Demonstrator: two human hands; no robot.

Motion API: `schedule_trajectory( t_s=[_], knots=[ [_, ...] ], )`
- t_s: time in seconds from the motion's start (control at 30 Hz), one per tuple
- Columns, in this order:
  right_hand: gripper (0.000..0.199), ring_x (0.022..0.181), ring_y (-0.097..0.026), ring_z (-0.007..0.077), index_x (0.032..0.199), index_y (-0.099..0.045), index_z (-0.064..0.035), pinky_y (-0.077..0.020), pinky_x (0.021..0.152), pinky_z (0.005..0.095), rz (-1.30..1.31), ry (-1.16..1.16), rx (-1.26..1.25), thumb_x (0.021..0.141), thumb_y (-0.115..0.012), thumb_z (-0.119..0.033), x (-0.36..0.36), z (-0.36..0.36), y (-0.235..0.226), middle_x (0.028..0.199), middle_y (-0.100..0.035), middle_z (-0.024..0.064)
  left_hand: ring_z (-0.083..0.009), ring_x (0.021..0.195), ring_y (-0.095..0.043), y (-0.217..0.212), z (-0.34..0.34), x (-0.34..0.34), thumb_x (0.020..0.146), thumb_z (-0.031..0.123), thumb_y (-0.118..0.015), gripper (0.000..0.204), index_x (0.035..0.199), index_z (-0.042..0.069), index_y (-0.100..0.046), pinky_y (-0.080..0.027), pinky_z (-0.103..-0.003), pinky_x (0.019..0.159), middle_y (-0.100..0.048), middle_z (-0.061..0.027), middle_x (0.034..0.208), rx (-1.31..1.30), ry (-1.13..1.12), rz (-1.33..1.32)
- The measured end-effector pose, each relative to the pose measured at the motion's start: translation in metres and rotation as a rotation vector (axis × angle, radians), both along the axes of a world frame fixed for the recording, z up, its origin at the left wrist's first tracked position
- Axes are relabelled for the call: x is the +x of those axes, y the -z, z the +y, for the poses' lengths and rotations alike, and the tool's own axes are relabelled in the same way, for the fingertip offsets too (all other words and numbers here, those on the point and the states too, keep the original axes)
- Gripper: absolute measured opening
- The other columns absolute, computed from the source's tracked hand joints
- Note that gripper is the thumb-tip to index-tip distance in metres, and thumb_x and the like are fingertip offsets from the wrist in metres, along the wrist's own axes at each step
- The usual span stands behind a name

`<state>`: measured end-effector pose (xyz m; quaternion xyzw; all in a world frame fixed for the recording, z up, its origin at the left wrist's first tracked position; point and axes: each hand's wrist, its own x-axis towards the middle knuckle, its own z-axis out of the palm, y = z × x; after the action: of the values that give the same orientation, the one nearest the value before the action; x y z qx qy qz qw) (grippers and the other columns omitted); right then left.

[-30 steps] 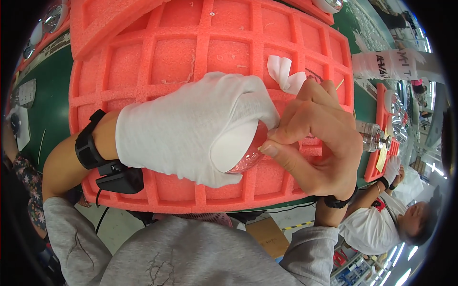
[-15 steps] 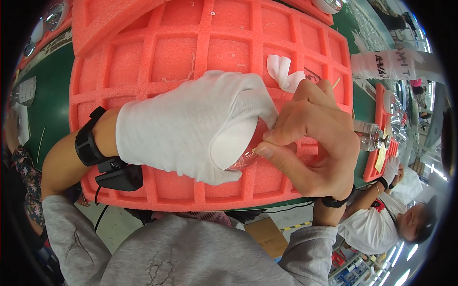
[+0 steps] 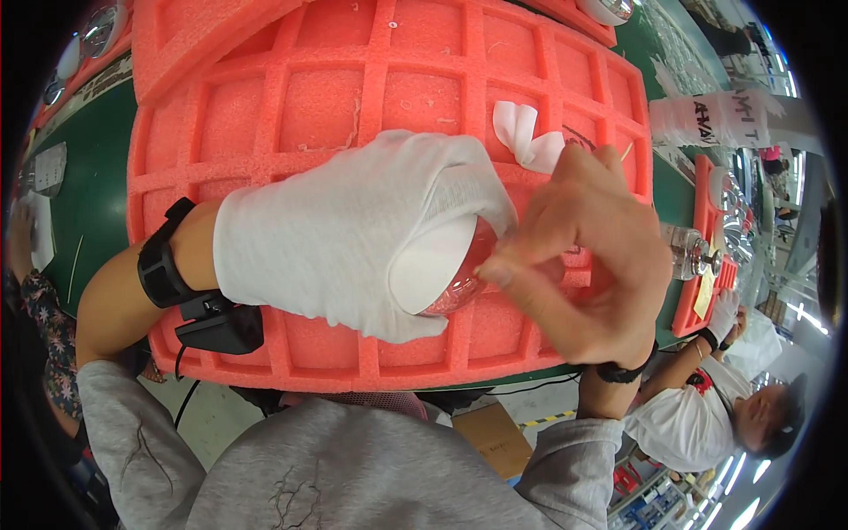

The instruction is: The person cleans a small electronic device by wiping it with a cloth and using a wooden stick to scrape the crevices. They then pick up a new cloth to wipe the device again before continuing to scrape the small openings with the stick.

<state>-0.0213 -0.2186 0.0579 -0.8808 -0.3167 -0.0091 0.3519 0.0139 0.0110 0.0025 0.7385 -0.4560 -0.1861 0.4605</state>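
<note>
My left hand [image 3: 353,230], in a white cloth glove, is closed round a rounded part with a smooth white face [image 3: 433,265] and a clear, glossy dome [image 3: 464,287]. Red foam shows through the clear side. My bare right hand [image 3: 587,265] is slightly blurred, its thumb and forefinger pinched together at the dome's right edge. Between those fingertips a small tan tip, like that of a thin stick [image 3: 478,272], pokes out; the rest of it is hidden. Both hands are above a red foam tray [image 3: 375,88] with square pockets.
A folded white wipe [image 3: 527,137] and a thin tan stick [image 3: 627,151] lie on the tray's right part. Another foam piece [image 3: 203,44] overlaps its far left. Right of the tray stands a clear bottle [image 3: 685,252]. A co-worker [image 3: 698,406] is at the right.
My right hand has shifted slightly right and its fingertips have moved a little along the dome's edge. My left hand and the part stay in place.
</note>
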Motion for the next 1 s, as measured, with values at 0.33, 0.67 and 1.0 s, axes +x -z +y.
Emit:
schedule_trajectory(
  t_s=[0.33, 0.67, 1.0],
  knots=[
    [0.018, 0.062, -0.047, 0.0156, 0.069, -0.065, -0.0068, -0.0294, 0.069, 0.0341, 0.005, -0.043, 0.008, 0.061, -0.081, -0.002, 0.0004, -0.0014, -0.0027, 0.063, -0.060, 0.0016, -0.0313, 0.103, -0.059, 0.0031, -0.0005, 0.0003, 0.065, 0.019, -0.088, 0.054, 0.112, 0.011, -0.063, -0.049, -0.043, 0.089, -0.061, -0.0085, 0.113, -0.033, -0.004, -0.029],
    [0.018, 0.060, -0.043, 0.0154, 0.069, -0.065, -0.0070, -0.0290, 0.070, 0.0339, -0.033, -0.005, 0.004, 0.061, -0.080, -0.002, -0.0017, 0.0008, -0.0002, 0.063, -0.060, 0.0015, -0.0299, 0.101, -0.059, 0.0021, -0.0010, 0.0001, 0.065, 0.018, -0.087, 0.054, 0.112, 0.012, -0.063, -0.050, -0.041, 0.087, -0.061, -0.0077, 0.112, -0.042, -0.009, -0.031],
    [0.017, 0.061, -0.042, 0.0154, 0.069, -0.064, -0.0065, -0.0284, 0.072, 0.0342, -0.021, -0.005, 0.011, 0.062, -0.079, -0.003, 0.0003, -0.0006, 0.0001, 0.060, -0.058, 0.0015, -0.0299, 0.102, -0.060, 0.0012, -0.0010, -0.0001, 0.065, 0.019, -0.088, 0.054, 0.113, 0.011, -0.063, -0.050, -0.042, 0.087, -0.061, -0.0074, 0.112, -0.033, -0.013, -0.035]
  ],
)
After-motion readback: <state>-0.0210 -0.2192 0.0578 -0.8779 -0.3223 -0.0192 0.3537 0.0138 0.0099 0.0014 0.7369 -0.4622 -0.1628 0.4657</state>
